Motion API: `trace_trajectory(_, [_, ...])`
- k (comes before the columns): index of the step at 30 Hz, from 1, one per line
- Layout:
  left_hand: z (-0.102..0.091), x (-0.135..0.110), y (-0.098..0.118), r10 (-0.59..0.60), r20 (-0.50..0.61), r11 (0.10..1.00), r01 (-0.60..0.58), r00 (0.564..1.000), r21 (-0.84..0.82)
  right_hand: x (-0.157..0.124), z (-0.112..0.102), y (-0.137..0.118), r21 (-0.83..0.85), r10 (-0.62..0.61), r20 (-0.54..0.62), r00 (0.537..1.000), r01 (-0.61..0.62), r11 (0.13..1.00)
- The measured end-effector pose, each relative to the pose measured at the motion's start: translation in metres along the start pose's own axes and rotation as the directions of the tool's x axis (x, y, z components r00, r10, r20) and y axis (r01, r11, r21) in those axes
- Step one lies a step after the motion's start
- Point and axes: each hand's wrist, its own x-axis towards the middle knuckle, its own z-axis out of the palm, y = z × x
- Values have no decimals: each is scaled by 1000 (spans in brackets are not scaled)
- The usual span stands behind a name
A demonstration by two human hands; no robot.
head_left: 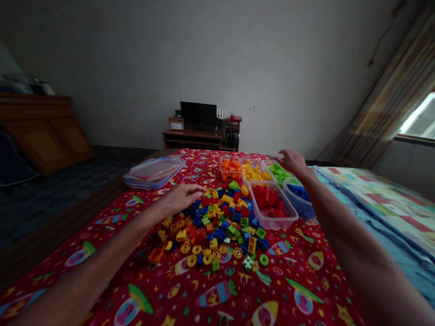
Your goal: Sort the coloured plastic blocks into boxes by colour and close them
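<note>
- Left hand (180, 199): open and palm down, low at the left edge of a loose pile of plastic toy building bricks (214, 226), with fingers (196, 189) extended toward red and blue bricks; no brick visibly gripped.
- Right hand (292, 162): raised and open, fingers slightly curled, empty, in the air above the far right tubs.
- Both hands: well apart, with the pile and tubs between them.
- Pile: mixed red, blue, yellow, green and orange bricks with round yellow rings, spread across the middle of a red bedspread (217, 294) printed with rockets and stars.
- Just beyond and right of the pile, a curving row of containers:
  - clear tub of orange bricks (230, 168)
  - clear tub of yellow bricks (254, 172)
  - clear tub of green bricks (278, 173)
  - clear tub of red bricks (272, 203), nearest, touching the pile's edge
  - clear round-cornered tub of blue bricks (299, 200), at the far right
- Left of the pile and well apart from it: stack of clear plastic lids (153, 172) with colored rims, lying flat on the bedspread.
- Right of the bedspread: striped quilt (380, 203).
- Against the far wall: low wooden desk (192, 138) bearing a black monitor (198, 116).
- Upper right: window (418, 117) with a brown curtain (394, 86).
</note>
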Motion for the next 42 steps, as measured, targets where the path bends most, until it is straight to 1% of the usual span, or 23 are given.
trace_trajectory(2, [-2,1,-2,7,-21,999,-7,1000,35,-13,-4,-16,57,-58,-39,998,60,997])
trace_trajectory(4, [-5,2,-5,7,-40,997,-4,999,80,-34,-9,-40,138,-179,-35,983,182,974])
trace_trajectory(6, [-8,2,-10,12,-55,990,-4,998,142,-57,-12,-65,221,-324,1,946,316,923])
trace_trajectory(7, [-9,1,-13,17,-54,984,-7,998,181,-68,-13,-77,263,-382,24,924,363,894])
trace_trajectory(10, [-10,-9,-29,33,-20,959,-26,999,283,-93,-8,-106,325,-512,101,853,458,827])
trace_trajectory(12, [-8,-22,-41,14,3,949,-14,1000,316,-102,-1,-119,288,-558,174,811,500,817])
trace_trajectory(15, [-2,-45,-56,-85,47,944,65,995,324,-107,12,-135,218,-577,255,776,535,816])
trace_trajectory(17, [4,-58,-60,-135,62,942,109,989,317,-109,21,-143,201,-579,303,757,543,815])
trace_trajectory(19, [12,-64,-59,-134,32,946,118,990,302,-109,27,-147,210,-591,325,739,553,806])
trace_trajectory(20, [15,-64,-57,-118,8,951,111,993,289,-110,30,-148,227,-602,317,733,558,798])
trace_trajectory(23, [23,-58,-50,-55,-40,982,62,998,181,-110,34,-143,320,-637,219,739,563,762])
trace_trajectory(25, [25,-53,-46,-53,-65,996,57,996,64,-110,33,-137,378,-632,144,761,548,746])
trace_trajectory(27, [24,-49,-42,-77,-82,997,76,994,-14,-108,28,-132,419,-620,100,778,532,735])
trace_trajectory(30, [21,-48,-40,-85,-95,996,83,992,-28,-107,17,-131,471,-602,97,793,496,729])
trace_trajectory(32, [20,-49,-39,-79,-93,994,71,993,-78,-106,13,-135,500,-593,108,798,472,726])
trace_trajectory(34, [21,-49,-38,-73,-73,977,56,995,-206,-107,10,-139,523,-584,128,801,446,726])
trace_trajectory(36, [22,-48,-35,-74,-44,937,54,996,-345,-109,8,-143,545,-570,150,808,414,730])
trace_trajectory(38, [23,-47,-31,-87,-30,906,67,996,-419,-111,8,-145,567,-559,160,813,388,727])
trace_trajectory(40, [23,-45,-28,-101,-56,906,69,993,-418,-113,9,-146,594,-574,157,804,388,705])
trace_trajectory(42, [23,-41,-24,-89,-109,927,42,990,-373,-114,12,-146,615,-608,142,781,411,673])
